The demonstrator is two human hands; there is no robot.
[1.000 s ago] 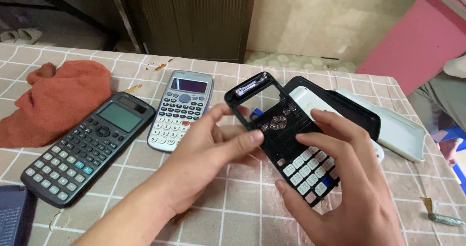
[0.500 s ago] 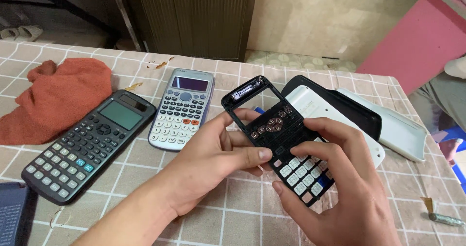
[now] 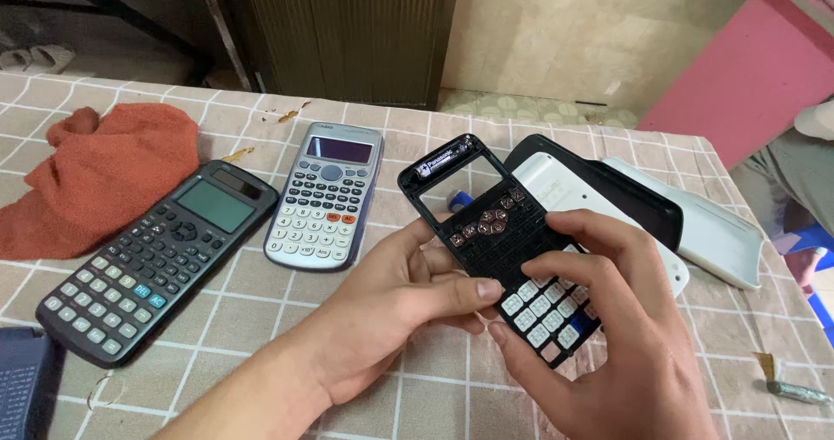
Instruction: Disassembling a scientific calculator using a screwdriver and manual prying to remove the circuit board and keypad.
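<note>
Both of my hands have lifted the opened calculator front (image 3: 499, 240) a little and tilted it more upright than it was a second ago, and my right thumb has crept further over the keys. My left hand (image 3: 395, 305) pinches the black shell from its left edge, thumb across the face and fingers underneath. My right hand (image 3: 608, 318) grips its lower right corner, fingers curled over the white keys. The shell hangs just above the bench (image 3: 261, 318), between my hands.

The display window is an empty frame, the back is off, and a battery shows at the top, so the stripping looks well along; the keypad is not yet out. The black back cover (image 3: 608, 184) and a white slide cover (image 3: 721, 223) lie behind it. Two whole calculators, a dark one (image 3: 156, 258) and a silver one (image 3: 326, 197), sit untouched to the left, beside an orange cloth (image 3: 104, 171).
</note>
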